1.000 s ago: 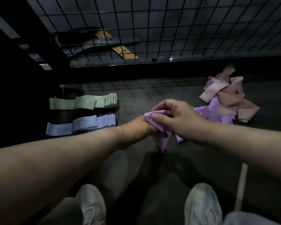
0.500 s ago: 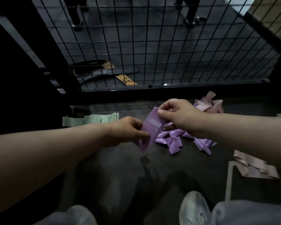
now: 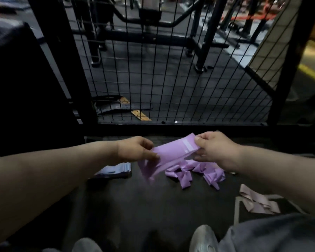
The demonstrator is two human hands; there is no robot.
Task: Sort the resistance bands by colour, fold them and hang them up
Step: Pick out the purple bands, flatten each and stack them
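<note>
Pinching a purple resistance band (image 3: 171, 153) at both ends, thumb over fingers: lower end in left hand (image 3: 136, 150), upper end, with its pale printed label, in right hand (image 3: 215, 150). Held in the air low above dark floor (image 3: 135, 206), in front of wire mesh panel (image 3: 171, 79) and just above loose purple pile (image 3: 198, 172). Sagging and drooping below left hand, so judged light, thin, soft and stretchy, with no stiffness of its own; probably a little slick. Best gripped flat at the short ends, as now, and kept lightly taut so the fold lies even. Folded blue stack (image 3: 115, 170) lying on floor beneath left wrist; pink bands (image 3: 256, 203) well apart to the right.

Compared with half a second earlier: pulled out longer and flatter between hands now set further apart, instead of bunched and near upright between hands close together. Gaze raised too: green stack gone from sight, blue stack now showing.
</note>
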